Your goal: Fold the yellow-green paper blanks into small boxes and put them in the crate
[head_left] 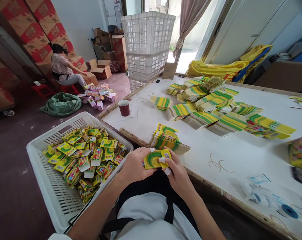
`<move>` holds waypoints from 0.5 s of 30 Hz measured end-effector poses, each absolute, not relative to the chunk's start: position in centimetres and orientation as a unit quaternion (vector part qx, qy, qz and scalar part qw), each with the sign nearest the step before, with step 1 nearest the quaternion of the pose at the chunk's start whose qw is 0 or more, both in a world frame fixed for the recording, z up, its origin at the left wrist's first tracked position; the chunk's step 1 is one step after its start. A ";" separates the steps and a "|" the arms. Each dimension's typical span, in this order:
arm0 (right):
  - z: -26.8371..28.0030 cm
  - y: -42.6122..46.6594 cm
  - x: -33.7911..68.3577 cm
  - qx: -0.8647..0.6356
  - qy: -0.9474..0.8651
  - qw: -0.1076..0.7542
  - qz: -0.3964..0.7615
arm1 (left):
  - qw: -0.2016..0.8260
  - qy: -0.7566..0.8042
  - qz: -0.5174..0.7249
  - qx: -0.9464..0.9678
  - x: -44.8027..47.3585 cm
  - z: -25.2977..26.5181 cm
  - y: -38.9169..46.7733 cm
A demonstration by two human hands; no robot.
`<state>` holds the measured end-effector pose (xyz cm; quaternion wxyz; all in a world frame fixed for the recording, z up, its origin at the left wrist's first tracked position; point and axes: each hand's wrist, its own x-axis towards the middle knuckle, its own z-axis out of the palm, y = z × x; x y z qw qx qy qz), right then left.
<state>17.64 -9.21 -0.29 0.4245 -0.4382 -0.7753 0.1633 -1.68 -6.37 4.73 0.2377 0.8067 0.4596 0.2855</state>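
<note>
Between my two hands is a small yellow and green carton (152,159), held just off the table's near edge. My left hand (136,165) grips its left end, with the thumb along the top. At its right end my right hand (175,171) has its fingers closed on the carton, white coverings on some fingertips. Right behind the carton, a stack of flat printed cartons (165,137) stands on the table edge. To my left, a white plastic crate (63,200) holds many similar small cartons (91,153).
Bundles of flat cartons (215,100) lie across the white table (198,150). Nearby are a dark red cup (124,108), rubber bands (218,163) and a tape roll (288,210). Stacked crates (148,36) stand behind. A seated person (66,66) works among boxes at the far left.
</note>
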 end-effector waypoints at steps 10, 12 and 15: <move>-0.9 -8.5 18.1 -0.451 -0.744 0.471 0.144 | 0.297 0.543 0.417 0.666 -0.7 3.3 -5.9; -1.1 -8.5 18.0 -0.460 -0.737 0.477 0.134 | 0.418 0.529 0.452 0.585 -0.5 3.2 -5.9; -1.2 -8.6 18.0 -0.464 -0.740 0.473 0.117 | 0.567 0.485 0.450 0.491 -0.5 3.3 -6.0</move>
